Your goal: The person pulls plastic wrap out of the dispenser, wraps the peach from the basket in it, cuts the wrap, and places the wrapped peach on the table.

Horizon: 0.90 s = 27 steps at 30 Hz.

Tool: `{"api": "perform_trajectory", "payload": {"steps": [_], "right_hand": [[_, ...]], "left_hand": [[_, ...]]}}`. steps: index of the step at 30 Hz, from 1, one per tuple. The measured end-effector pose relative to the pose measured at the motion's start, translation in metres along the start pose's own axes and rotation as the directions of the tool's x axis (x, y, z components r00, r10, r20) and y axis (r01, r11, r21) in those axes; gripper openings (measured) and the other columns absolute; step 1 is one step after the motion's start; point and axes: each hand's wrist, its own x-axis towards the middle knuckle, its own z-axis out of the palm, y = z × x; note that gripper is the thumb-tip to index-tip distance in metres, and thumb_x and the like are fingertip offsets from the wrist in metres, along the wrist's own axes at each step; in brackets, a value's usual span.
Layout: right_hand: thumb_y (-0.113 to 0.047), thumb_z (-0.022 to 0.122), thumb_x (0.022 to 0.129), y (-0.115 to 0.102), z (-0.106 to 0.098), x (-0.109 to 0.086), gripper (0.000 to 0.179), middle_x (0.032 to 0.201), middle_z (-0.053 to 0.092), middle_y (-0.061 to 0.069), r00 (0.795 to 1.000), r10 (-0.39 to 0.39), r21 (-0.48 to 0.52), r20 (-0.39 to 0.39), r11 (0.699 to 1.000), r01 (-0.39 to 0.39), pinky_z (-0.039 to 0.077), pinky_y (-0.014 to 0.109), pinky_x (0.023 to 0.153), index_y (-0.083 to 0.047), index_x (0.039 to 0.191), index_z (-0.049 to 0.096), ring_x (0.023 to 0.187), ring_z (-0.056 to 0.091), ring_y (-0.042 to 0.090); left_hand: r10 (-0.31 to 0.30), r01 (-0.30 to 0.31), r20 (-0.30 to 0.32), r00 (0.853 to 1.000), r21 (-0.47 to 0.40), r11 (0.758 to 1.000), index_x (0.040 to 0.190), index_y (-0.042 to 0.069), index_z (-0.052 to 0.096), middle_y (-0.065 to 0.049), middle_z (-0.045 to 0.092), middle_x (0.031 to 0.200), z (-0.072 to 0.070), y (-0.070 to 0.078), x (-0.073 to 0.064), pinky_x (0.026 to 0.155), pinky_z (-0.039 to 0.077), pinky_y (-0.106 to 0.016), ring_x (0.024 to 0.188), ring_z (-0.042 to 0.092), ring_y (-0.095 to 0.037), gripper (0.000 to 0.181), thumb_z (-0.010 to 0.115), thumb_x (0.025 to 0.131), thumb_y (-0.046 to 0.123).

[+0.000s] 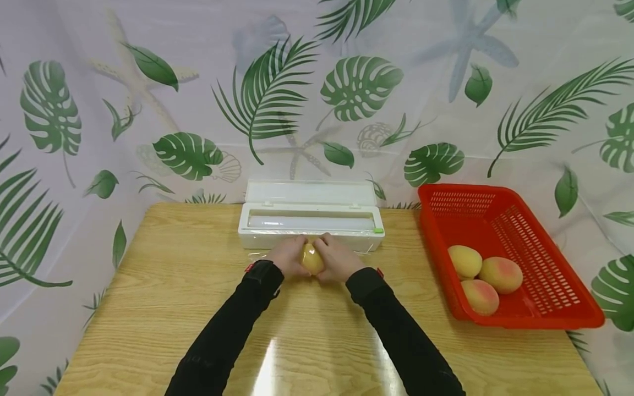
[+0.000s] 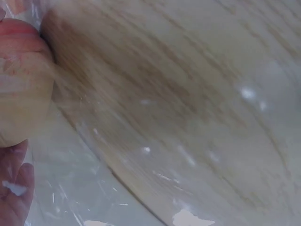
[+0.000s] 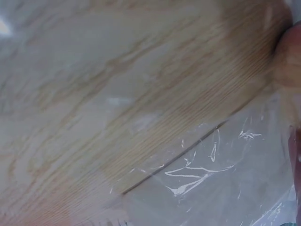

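Note:
Both hands are around a yellow peach (image 1: pixel 312 259) just in front of the white cling film box, the left hand (image 1: pixel 287 256) on one side and the right hand (image 1: pixel 338 257) on the other. Their fingers curl about it. Clear cling film (image 3: pixel 197 179), creased and shiny, spreads across the right wrist view. In the left wrist view the peach (image 2: pixel 23 94) shows pink at its top, with film over it and fingers (image 2: pixel 16 188) beneath. The cling film box (image 1: pixel 312 242) has its lid up and a roll (image 1: pixel 312 223) inside.
A red plastic basket (image 1: pixel 545 231) stands on the right of the wooden table (image 1: pixel 188 264), with three more peaches (image 1: pixel 501 275) in it. A leaf-patterned cloth (image 1: pixel 287 71) hangs behind the table. A green slider (image 1: pixel 378 230) sits at the box's right end.

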Motion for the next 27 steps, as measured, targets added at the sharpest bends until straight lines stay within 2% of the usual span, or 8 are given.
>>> {"api": "perform_trajectory", "payload": {"steps": [5, 9, 13, 18, 27], "right_hand": [[-0.031, 0.079, 0.059, 0.0023, 0.0013, 0.0012, 0.062, 0.099, 0.047, 0.010, 1.000, -0.006, -0.014, 0.001, 1.000, 0.006, 0.045, 0.031, 0.073, -0.007, 0.106, 0.048, 0.082, 0.051, 0.019], [-0.032, 0.079, 0.060, 0.0019, -0.0029, 0.0016, 0.062, 0.098, 0.048, 0.009, 0.999, 0.002, -0.007, 0.039, 1.000, -0.002, 0.045, 0.030, 0.074, -0.006, 0.108, 0.048, 0.083, 0.052, 0.019], [-0.031, 0.078, 0.061, 0.0018, -0.0071, 0.0013, 0.062, 0.100, 0.049, 0.009, 0.998, 0.008, 0.028, 0.070, 1.000, -0.010, 0.045, 0.030, 0.074, -0.007, 0.108, 0.048, 0.085, 0.052, 0.018], [-0.030, 0.078, 0.061, 0.0033, -0.0070, 0.0008, 0.061, 0.102, 0.049, 0.008, 0.996, 0.027, 0.073, 0.088, 0.997, -0.034, 0.044, 0.030, 0.075, -0.008, 0.109, 0.048, 0.087, 0.051, 0.018], [-0.033, 0.079, 0.060, 0.0049, -0.0059, -0.0002, 0.065, 0.105, 0.051, 0.008, 0.990, 0.054, 0.140, 0.128, 0.988, -0.072, 0.043, 0.031, 0.076, -0.009, 0.112, 0.047, 0.091, 0.051, 0.019]], "left_hand": [[-0.029, 0.029, 0.016, 0.999, -0.007, 1.000, 0.108, 0.002, 0.048, -0.007, 0.056, 0.095, -0.0030, 0.0018, 0.0012, 0.076, 0.043, -0.032, 0.086, 0.053, -0.020, 0.067, 0.083, 0.057, 0.026], [-0.032, 0.032, 0.018, 0.999, -0.039, 0.999, 0.108, 0.002, 0.048, -0.007, 0.056, 0.092, -0.0034, 0.0014, 0.0014, 0.073, 0.044, -0.032, 0.082, 0.053, -0.020, 0.067, 0.083, 0.056, 0.026], [-0.023, 0.024, 0.011, 1.000, -0.083, 0.996, 0.107, 0.003, 0.050, -0.005, 0.056, 0.090, -0.0030, -0.0006, 0.0010, 0.071, 0.043, -0.031, 0.080, 0.053, -0.019, 0.065, 0.083, 0.056, 0.027], [-0.017, 0.017, 0.003, 1.000, -0.073, 0.997, 0.104, 0.006, 0.052, -0.001, 0.056, 0.087, -0.0029, -0.0017, 0.0000, 0.067, 0.043, -0.028, 0.077, 0.051, -0.016, 0.061, 0.082, 0.057, 0.031], [-0.017, 0.021, 0.034, 0.999, -0.120, 0.993, 0.102, 0.005, 0.056, 0.000, 0.057, 0.086, -0.0055, 0.0006, -0.0024, 0.068, 0.042, -0.026, 0.077, 0.051, -0.014, 0.059, 0.083, 0.055, 0.029]]}}
